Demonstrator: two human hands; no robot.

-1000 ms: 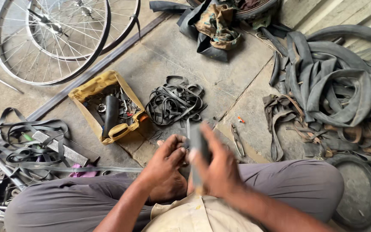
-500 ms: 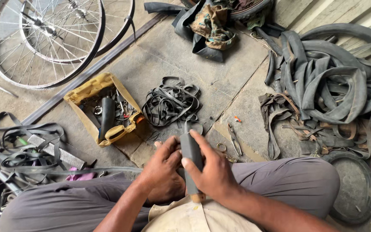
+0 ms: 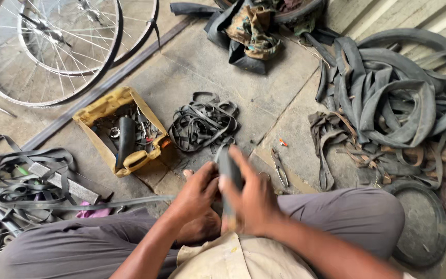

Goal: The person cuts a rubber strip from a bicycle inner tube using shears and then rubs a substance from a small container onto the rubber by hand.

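fingers of right hand and left hand curl around rubber strip.

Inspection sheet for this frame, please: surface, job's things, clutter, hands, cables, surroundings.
Surface: bare concrete floor, cracked.
Job's things: dark rubber strip, upright between both hands.
Clutter: yellow tray of tools; bundle of rubber bands; pliers; heap of inner tubes.
Hands: left hand and right hand both closed on the strip.
Cables: nothing seen.
Surroundings: two spoked bicycle wheels at upper left; black straps at left.
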